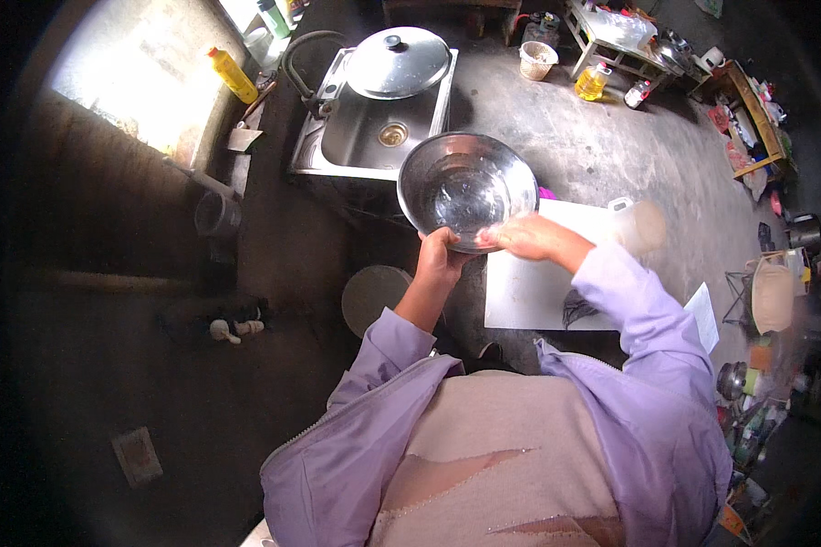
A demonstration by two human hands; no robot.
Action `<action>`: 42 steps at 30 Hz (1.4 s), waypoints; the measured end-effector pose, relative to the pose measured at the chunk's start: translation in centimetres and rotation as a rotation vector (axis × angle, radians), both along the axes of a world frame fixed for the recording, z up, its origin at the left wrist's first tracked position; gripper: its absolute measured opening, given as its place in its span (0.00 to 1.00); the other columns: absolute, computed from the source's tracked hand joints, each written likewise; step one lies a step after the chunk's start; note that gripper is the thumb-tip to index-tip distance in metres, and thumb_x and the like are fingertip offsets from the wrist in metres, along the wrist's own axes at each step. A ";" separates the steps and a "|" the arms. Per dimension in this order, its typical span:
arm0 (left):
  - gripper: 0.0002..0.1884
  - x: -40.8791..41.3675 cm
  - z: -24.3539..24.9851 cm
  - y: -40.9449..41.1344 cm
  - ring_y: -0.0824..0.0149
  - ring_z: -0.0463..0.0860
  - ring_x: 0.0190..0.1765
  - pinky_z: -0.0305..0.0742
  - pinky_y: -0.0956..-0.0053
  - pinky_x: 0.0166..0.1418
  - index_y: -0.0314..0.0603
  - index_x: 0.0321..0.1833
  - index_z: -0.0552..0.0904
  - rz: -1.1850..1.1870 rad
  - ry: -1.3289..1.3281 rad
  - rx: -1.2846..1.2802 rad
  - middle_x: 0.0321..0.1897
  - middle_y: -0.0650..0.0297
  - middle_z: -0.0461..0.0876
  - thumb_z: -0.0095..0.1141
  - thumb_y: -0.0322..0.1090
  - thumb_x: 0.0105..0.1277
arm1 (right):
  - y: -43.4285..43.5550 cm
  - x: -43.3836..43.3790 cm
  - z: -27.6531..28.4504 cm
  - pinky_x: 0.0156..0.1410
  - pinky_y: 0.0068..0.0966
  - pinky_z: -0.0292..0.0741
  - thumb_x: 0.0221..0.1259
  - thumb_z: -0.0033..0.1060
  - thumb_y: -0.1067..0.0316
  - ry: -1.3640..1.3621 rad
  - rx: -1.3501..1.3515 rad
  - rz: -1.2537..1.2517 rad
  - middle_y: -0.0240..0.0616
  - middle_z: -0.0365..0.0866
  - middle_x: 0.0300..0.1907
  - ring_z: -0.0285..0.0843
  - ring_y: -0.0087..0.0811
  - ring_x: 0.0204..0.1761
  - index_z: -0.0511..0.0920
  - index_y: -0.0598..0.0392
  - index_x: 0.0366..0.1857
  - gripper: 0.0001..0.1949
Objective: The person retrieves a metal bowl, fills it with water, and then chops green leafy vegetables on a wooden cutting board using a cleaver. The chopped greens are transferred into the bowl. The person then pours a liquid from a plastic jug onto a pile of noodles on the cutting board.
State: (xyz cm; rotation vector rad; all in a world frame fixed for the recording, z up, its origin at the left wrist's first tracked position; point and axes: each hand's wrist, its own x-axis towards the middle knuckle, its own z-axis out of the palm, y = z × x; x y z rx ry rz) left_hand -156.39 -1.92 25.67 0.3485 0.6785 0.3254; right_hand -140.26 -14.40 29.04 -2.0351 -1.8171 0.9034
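A shiny metal bowl [468, 184] is held tilted in front of me, its inside facing up, with bright wet-looking specks in it. My left hand [441, 256] grips its near rim, the thumb over the edge and the fingers underneath. My right hand [523, 236] lies at the near right rim, blurred, its fingertips reaching over the edge; whether it grips the bowl is not plain. Just beyond the bowl is a stainless steel sink [366, 130] with a dark hose-like faucet [294, 65]. A domed metal lid [400, 65] with a black knob rests across the sink's far end.
A white board or tabletop [520, 294] lies below my right forearm, with a translucent plastic jug [636, 225] beside it. A round lidded bucket [376, 301] stands low at the left. Farther off are a yellow bottle [232, 75], a wicker basket [538, 60] and an oil bottle [592, 82].
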 end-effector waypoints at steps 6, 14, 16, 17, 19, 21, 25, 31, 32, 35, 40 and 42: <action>0.23 -0.3 0.6 3.0 0.53 0.80 0.50 0.75 0.52 0.59 0.27 0.51 0.71 -0.174 -0.066 -0.034 0.47 0.51 0.78 0.46 0.24 0.48 | 9.1 4.3 -1.6 0.77 0.38 0.48 0.63 0.45 0.56 -0.655 -0.055 0.064 0.52 0.51 0.72 0.44 0.47 0.75 0.59 0.58 0.69 0.30; 0.21 0.7 0.3 9.0 0.52 0.82 0.44 0.79 0.53 0.55 0.26 0.50 0.72 -0.132 -0.026 0.007 0.43 0.49 0.79 0.46 0.24 0.50 | 15.9 0.0 -5.6 0.79 0.37 0.41 0.71 0.32 0.52 0.040 -0.020 0.435 0.54 0.45 0.74 0.37 0.47 0.76 0.54 0.58 0.70 0.29; 0.22 -0.5 -2.3 10.8 0.52 0.82 0.40 0.81 0.51 0.49 0.28 0.50 0.69 0.028 0.049 0.042 0.40 0.51 0.78 0.44 0.21 0.48 | 15.0 -1.1 0.7 0.76 0.36 0.51 0.74 0.28 0.51 0.073 -0.275 0.292 0.50 0.58 0.70 0.52 0.45 0.72 0.63 0.54 0.67 0.25; 0.25 -0.5 -0.3 10.9 0.50 0.82 0.39 0.82 0.49 0.45 0.30 0.52 0.65 0.064 0.100 0.138 0.38 0.52 0.78 0.43 0.19 0.46 | 13.7 -0.5 1.5 0.74 0.36 0.54 0.74 0.27 0.51 0.090 -0.419 0.173 0.48 0.63 0.68 0.58 0.44 0.70 0.67 0.52 0.65 0.25; 0.28 -0.7 0.4 10.9 0.50 0.82 0.40 0.83 0.49 0.44 0.33 0.56 0.64 0.061 0.098 0.119 0.38 0.51 0.78 0.43 0.18 0.46 | 11.9 1.7 1.1 0.72 0.35 0.58 0.74 0.28 0.52 -0.054 -0.239 0.283 0.46 0.67 0.65 0.64 0.43 0.66 0.71 0.53 0.61 0.24; 0.29 -1.2 -0.6 11.0 0.49 0.83 0.42 0.83 0.49 0.45 0.32 0.56 0.64 -0.015 0.049 0.060 0.40 0.50 0.78 0.43 0.18 0.45 | 14.8 1.3 4.7 0.71 0.36 0.60 0.71 0.34 0.55 -0.437 -0.539 0.299 0.45 0.69 0.64 0.67 0.42 0.65 0.75 0.53 0.57 0.21; 0.28 -1.0 1.0 9.8 0.48 0.83 0.44 0.81 0.49 0.49 0.27 0.56 0.66 -0.043 0.060 0.099 0.45 0.48 0.78 0.44 0.20 0.46 | 14.0 7.8 -0.3 0.78 0.38 0.46 0.61 0.44 0.59 -1.004 0.006 0.436 0.38 0.58 0.72 0.47 0.37 0.76 0.65 0.50 0.66 0.27; 0.21 -1.3 2.1 11.5 0.50 0.81 0.45 0.76 0.48 0.55 0.24 0.47 0.73 -0.145 -0.009 0.000 0.45 0.50 0.79 0.44 0.23 0.46 | 17.0 6.4 1.3 0.78 0.43 0.45 0.61 0.44 0.60 -0.981 0.130 0.134 0.40 0.51 0.74 0.45 0.40 0.76 0.56 0.49 0.71 0.31; 0.22 -1.2 1.0 11.8 0.49 0.81 0.45 0.77 0.47 0.54 0.26 0.49 0.72 -0.102 0.013 -0.061 0.45 0.49 0.78 0.44 0.23 0.46 | 16.5 6.4 -0.7 0.77 0.45 0.45 0.61 0.44 0.60 -0.933 0.169 0.083 0.40 0.56 0.72 0.48 0.43 0.75 0.62 0.50 0.69 0.29; 0.32 -1.2 2.2 12.3 0.45 0.81 0.44 0.81 0.43 0.45 0.34 0.58 0.60 0.073 0.099 0.106 0.45 0.47 0.75 0.43 0.19 0.42 | 16.0 1.7 3.9 0.77 0.45 0.45 0.62 0.42 0.63 -0.613 -0.342 0.261 0.37 0.63 0.69 0.54 0.41 0.72 0.73 0.53 0.60 0.22; 0.33 -1.0 3.4 12.0 0.45 0.82 0.43 0.83 0.47 0.41 0.36 0.59 0.58 0.137 0.138 0.089 0.44 0.48 0.74 0.42 0.18 0.42 | 11.8 0.2 0.8 0.77 0.44 0.44 0.68 0.38 0.61 -0.142 0.024 -0.103 0.47 0.64 0.67 0.54 0.44 0.72 0.72 0.58 0.60 0.20; 0.33 -1.4 2.9 12.0 0.46 0.82 0.43 0.83 0.47 0.41 0.36 0.58 0.59 0.085 0.128 0.099 0.43 0.48 0.74 0.42 0.18 0.42 | 11.8 0.7 -0.7 0.77 0.44 0.43 0.67 0.41 0.64 -0.265 0.082 -0.212 0.53 0.54 0.71 0.43 0.47 0.75 0.59 0.57 0.69 0.26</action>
